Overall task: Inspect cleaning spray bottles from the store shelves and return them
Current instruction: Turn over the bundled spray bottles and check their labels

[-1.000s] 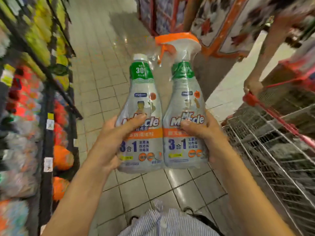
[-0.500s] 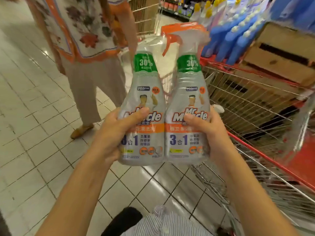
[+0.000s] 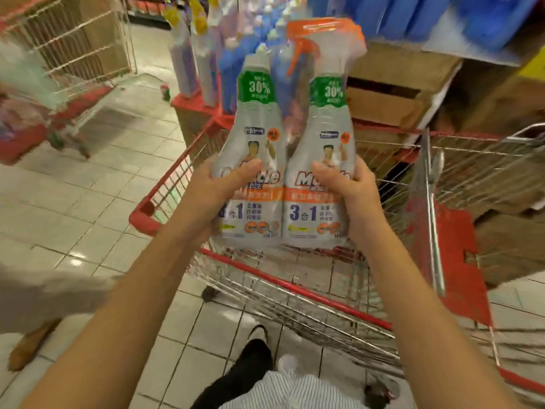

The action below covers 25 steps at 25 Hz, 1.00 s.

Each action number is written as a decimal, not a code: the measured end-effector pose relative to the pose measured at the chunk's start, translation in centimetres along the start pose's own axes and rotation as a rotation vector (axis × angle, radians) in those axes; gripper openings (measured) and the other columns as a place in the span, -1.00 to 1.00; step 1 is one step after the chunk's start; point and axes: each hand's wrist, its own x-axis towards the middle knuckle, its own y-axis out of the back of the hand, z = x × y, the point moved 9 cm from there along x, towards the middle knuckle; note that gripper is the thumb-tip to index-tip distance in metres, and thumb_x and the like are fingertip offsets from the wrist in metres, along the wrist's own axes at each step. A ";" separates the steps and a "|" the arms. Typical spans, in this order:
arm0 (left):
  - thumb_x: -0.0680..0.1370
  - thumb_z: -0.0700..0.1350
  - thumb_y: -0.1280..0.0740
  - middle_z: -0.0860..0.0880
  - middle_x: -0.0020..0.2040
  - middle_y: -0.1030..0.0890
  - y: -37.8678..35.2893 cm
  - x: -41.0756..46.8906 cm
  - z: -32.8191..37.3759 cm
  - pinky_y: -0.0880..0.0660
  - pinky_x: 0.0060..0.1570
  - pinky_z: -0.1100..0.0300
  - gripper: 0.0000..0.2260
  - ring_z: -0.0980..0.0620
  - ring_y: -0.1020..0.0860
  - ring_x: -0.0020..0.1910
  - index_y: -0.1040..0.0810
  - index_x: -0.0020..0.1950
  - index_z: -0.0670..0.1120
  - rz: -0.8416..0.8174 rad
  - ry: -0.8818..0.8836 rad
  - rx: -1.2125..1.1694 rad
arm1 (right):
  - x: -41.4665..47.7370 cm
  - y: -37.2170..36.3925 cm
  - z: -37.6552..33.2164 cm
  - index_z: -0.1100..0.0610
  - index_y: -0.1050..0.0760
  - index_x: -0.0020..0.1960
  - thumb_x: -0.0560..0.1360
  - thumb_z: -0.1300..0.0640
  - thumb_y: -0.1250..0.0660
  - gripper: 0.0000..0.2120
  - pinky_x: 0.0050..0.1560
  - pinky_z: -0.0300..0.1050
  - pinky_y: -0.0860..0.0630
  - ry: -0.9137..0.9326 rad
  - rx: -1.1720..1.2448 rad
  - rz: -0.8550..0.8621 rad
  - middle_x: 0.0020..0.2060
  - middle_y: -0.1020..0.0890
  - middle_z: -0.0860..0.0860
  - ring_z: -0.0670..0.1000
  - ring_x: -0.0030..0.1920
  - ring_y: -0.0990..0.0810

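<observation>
From where I stand, the twin pack of spray bottles [image 3: 284, 202] is upright above the near end of a shopping cart [image 3: 295, 286]. The left hand [image 3: 212, 196] grips its left side and the right hand [image 3: 351, 193] its right side. In the pack, the refill bottle [image 3: 256, 125] stands left and the trigger bottle [image 3: 327, 128] right, touching. Behind the cart is a low display of bottles [image 3: 203, 63], with cardboard boxes [image 3: 389, 95] to its right. A second cart [image 3: 73, 51] stands far left on the floor [image 3: 88, 202]. Another person's shoe [image 3: 28, 349] is near left.
</observation>
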 end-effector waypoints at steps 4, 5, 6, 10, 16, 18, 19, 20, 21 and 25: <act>0.35 0.05 -0.49 -0.11 0.03 -0.69 0.4 9.9 -4.7 -0.62 -0.11 0.04 -0.47 -0.08 -0.68 -0.02 -0.52 0.25 -0.11 -0.005 0.100 0.078 | 8.1 3.5 3.8 0.09 -0.54 0.09 0.29 0.18 -0.55 -0.60 -0.21 -0.07 -0.62 -0.079 -0.086 0.136 -0.14 -0.73 0.00 0.07 -0.11 -0.72; 0.36 0.02 -0.49 -0.09 0.03 -0.69 0.3 11.9 -6.2 -0.62 -0.13 0.10 -0.49 -0.05 -0.68 -0.02 -0.52 0.26 -0.11 -0.026 0.118 0.106 | 9.6 4.5 4.9 0.08 -0.54 0.08 0.29 0.22 -0.56 -0.61 -0.22 -0.10 -0.62 -0.099 -0.112 0.154 -0.14 -0.73 -0.02 0.05 -0.11 -0.72; 0.39 -0.03 -0.48 -0.07 0.02 -0.69 0.4 13.6 -7.7 -0.61 -0.17 0.17 -0.52 0.01 -0.68 -0.04 -0.51 0.26 -0.12 -0.049 0.137 0.135 | 10.9 5.3 6.1 0.06 -0.54 0.07 0.30 0.27 -0.56 -0.61 -0.22 -0.14 -0.62 -0.121 -0.144 0.163 -0.14 -0.73 -0.05 0.02 -0.10 -0.72; 0.42 -0.17 -0.48 0.04 -0.08 -0.66 0.9 18.5 -14.7 -0.52 -0.27 0.33 -0.66 0.11 -0.64 -0.10 -0.53 0.17 -0.10 -0.085 0.260 0.190 | 13.5 8.9 11.8 -0.01 -0.51 -0.07 0.27 0.31 -0.58 -0.62 -0.28 -0.32 -0.57 -0.278 -0.306 0.237 -0.24 -0.70 -0.21 -0.21 -0.19 -0.68; 0.40 -0.35 -0.46 0.07 0.06 -0.60 2.4 20.3 -25.3 -0.49 -0.08 0.30 -0.59 0.17 -0.56 0.06 -0.51 0.17 -0.02 -0.061 0.405 0.223 | 14.9 11.8 21.7 0.04 -0.47 0.00 0.20 0.40 -0.60 -0.49 -0.06 -0.24 -0.58 -0.453 -0.460 0.257 -0.06 -0.63 -0.01 -0.18 -0.10 -0.64; 0.40 -0.37 -0.44 0.16 0.01 -0.59 3.1 20.6 -28.3 -0.45 -0.15 0.39 -0.58 0.26 -0.54 0.00 -0.52 0.13 0.03 -0.025 0.429 0.243 | 15.2 12.3 24.9 0.15 -0.47 0.12 0.19 0.34 -0.62 -0.42 0.07 -0.08 -0.55 -0.503 -0.510 0.264 0.02 -0.64 0.03 0.01 0.03 -0.61; 0.40 -0.39 -0.43 0.17 -0.04 -0.58 3.5 21.0 -29.8 -0.46 -0.20 0.43 -0.59 0.30 -0.54 -0.06 -0.52 0.08 0.05 0.005 0.429 0.259 | 15.3 12.7 26.7 0.18 -0.47 0.15 0.19 0.32 -0.63 -0.40 0.06 -0.10 -0.54 -0.517 -0.525 0.276 0.00 -0.63 0.00 0.02 0.03 -0.59; 0.40 -0.41 -0.42 0.18 -0.07 -0.57 3.9 21.4 -31.4 -0.47 -0.21 0.45 -0.59 0.31 -0.55 -0.10 -0.51 0.03 0.06 0.041 0.430 0.277 | 15.5 13.1 28.4 0.18 -0.47 0.16 0.19 0.32 -0.62 -0.40 0.01 -0.18 -0.53 -0.522 -0.526 0.293 -0.04 -0.62 -0.04 0.01 0.02 -0.59; 0.39 -0.44 -0.40 0.18 -0.07 -0.56 4.1 21.6 -32.8 -0.49 -0.16 0.43 -0.57 0.32 -0.55 -0.11 -0.50 0.02 0.07 0.080 0.436 0.289 | 15.6 13.5 29.9 0.19 -0.48 0.16 0.19 0.35 -0.62 -0.40 -0.07 -0.29 -0.52 -0.519 -0.522 0.309 -0.06 -0.61 -0.07 0.01 0.01 -0.58; 0.41 -0.54 -0.33 0.07 -0.08 -0.53 5.0 22.1 -39.2 -0.52 -0.13 0.41 -0.48 0.27 -0.51 -0.11 -0.43 0.30 -0.15 0.106 0.461 0.407 | 16.0 15.4 36.1 0.20 -0.47 0.10 0.19 0.43 -0.59 -0.44 -0.18 -0.38 -0.54 -0.526 -0.488 0.339 -0.10 -0.59 -0.08 0.06 0.03 -0.57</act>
